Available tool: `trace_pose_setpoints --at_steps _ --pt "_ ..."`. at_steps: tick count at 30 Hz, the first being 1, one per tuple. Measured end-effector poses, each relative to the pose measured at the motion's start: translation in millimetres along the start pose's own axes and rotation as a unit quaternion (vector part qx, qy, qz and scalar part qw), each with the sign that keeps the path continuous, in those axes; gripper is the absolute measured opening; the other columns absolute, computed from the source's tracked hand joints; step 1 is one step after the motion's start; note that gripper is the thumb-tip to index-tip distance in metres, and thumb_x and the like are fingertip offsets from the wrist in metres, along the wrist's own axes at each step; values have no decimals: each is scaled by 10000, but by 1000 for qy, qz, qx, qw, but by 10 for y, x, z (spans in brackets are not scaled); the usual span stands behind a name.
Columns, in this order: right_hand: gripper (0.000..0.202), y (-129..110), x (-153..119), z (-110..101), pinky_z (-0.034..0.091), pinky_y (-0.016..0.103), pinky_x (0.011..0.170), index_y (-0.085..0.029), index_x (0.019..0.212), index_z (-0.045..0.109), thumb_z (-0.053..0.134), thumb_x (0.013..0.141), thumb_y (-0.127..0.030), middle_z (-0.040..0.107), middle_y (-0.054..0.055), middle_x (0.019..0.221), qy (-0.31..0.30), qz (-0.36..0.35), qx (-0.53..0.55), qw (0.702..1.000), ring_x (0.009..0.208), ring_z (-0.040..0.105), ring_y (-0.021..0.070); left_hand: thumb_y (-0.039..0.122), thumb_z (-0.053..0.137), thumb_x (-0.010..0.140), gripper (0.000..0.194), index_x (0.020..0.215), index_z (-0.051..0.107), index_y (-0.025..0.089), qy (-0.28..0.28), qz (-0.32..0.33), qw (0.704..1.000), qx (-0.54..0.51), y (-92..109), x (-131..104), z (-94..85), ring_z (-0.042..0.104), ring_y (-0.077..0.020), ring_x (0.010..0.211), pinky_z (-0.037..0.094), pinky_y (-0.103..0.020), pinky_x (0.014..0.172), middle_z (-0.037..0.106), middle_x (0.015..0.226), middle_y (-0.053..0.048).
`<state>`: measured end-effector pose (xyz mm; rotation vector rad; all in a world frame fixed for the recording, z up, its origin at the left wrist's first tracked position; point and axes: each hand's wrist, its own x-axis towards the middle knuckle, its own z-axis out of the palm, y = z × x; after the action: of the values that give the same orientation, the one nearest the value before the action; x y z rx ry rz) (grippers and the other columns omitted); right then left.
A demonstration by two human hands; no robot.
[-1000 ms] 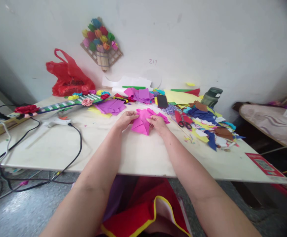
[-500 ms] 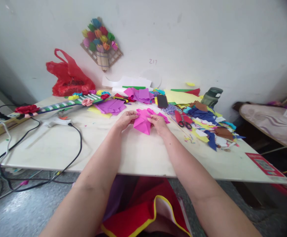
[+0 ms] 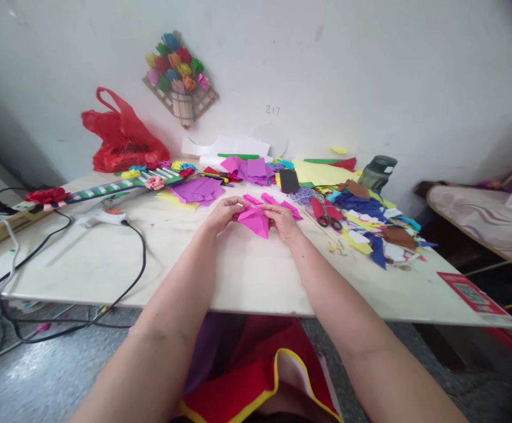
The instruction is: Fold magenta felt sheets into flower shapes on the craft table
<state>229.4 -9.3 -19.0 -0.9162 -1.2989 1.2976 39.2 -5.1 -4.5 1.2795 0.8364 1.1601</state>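
Observation:
A folded piece of magenta paper [image 3: 254,220] is held above the white table [image 3: 256,276], its pointed end toward me. My left hand [image 3: 226,215] pinches its left edge between thumb and fingers. On the other side my right hand [image 3: 282,221] grips the right edge, with its fingers lying across the top of the paper. Just behind the hands, more pieces of magenta paper [image 3: 291,209] rest on the table, partly hidden by my fingers.
Scissors [image 3: 330,218], a phone [image 3: 288,181] and heaped paper scraps [image 3: 370,226] lie to the right, near a dark green bottle [image 3: 377,173]. Purple paper [image 3: 198,191] is at left. A white glue gun [image 3: 101,219] trails a black cable [image 3: 144,252]. A red bag [image 3: 123,141] stands behind.
The upper part of the magenta paper has folded over, so less of its top shows. My right fingers have moved left across it. The left hand has barely moved.

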Motion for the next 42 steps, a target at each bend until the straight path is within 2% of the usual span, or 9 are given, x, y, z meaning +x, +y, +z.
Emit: trace_pose_setpoints --at_steps 7,15,20,23,28,32,35,38,42 --pt "300 32 15 -6 358 264 469 -158 872 711 604 608 -253 584 -11 541 -5 -8 -13 1000 458 456 112 147 639 597 118 711 654 120 11 6 1000 18 11 2 6 507 -82 469 380 -192 484 577 533 13" --pt "195 19 0 5 376 278 495 -168 751 673 598 606 -273 577 -6 575 -9 -14 -18 1000 492 470 120 170 624 578 125 698 643 136 18 0 999 46 52 -30 36 439 -72 438 319 -195 451 539 508 32" --pt "245 -6 -30 29 371 288 493 -169 705 648 627 670 -410 511 -2 538 -30 -27 -24 999 491 450 126 182 586 584 129 683 649 128 23 10 998 52 35 -6 28 392 -60 422 275 -194 432 502 490 34" --pt "286 17 -25 49 386 288 507 -171 668 620 699 629 -443 517 -2 561 -23 -41 -43 998 507 457 121 226 612 613 147 710 651 123 15 14 999 48 11 5 15 410 -61 433 278 -193 434 513 511 29" --pt "325 54 8 59 425 279 501 -174 775 658 752 578 -415 555 -13 566 -19 -40 -47 998 512 476 116 229 715 591 274 832 624 136 -1 33 998 60 1 -15 10 469 -68 461 318 -192 463 565 556 37" --pt "399 27 15 64 457 287 564 -166 919 682 764 570 -340 584 -14 606 -18 -37 -35 999 551 492 116 202 712 598 384 962 602 146 -3 30 998 49 12 -32 8 435 -56 425 273 -186 436 545 533 62" --pt "412 8 13 71 452 293 589 -168 950 682 758 575 -321 600 -5 644 -13 -34 -35 999 571 500 121 192 707 599 402 982 596 143 -3 27 999 42 14 -34 8 449 -58 436 285 -187 442 550 542 59" --pt "380 14 13 73 443 305 599 -171 898 679 759 572 -348 599 7 645 -14 -16 -36 999 594 520 140 189 703 595 397 977 604 140 -2 30 999 39 20 -35 15 460 -60 450 293 -186 451 547 547 57" --pt "302 45 21 54 409 313 575 -180 722 643 752 579 -423 579 18 613 -9 -5 -65 998 587 518 160 202 712 583 354 922 634 134 4 19 999 49 41 -37 33 446 -60 454 288 -189 454 529 534 57"
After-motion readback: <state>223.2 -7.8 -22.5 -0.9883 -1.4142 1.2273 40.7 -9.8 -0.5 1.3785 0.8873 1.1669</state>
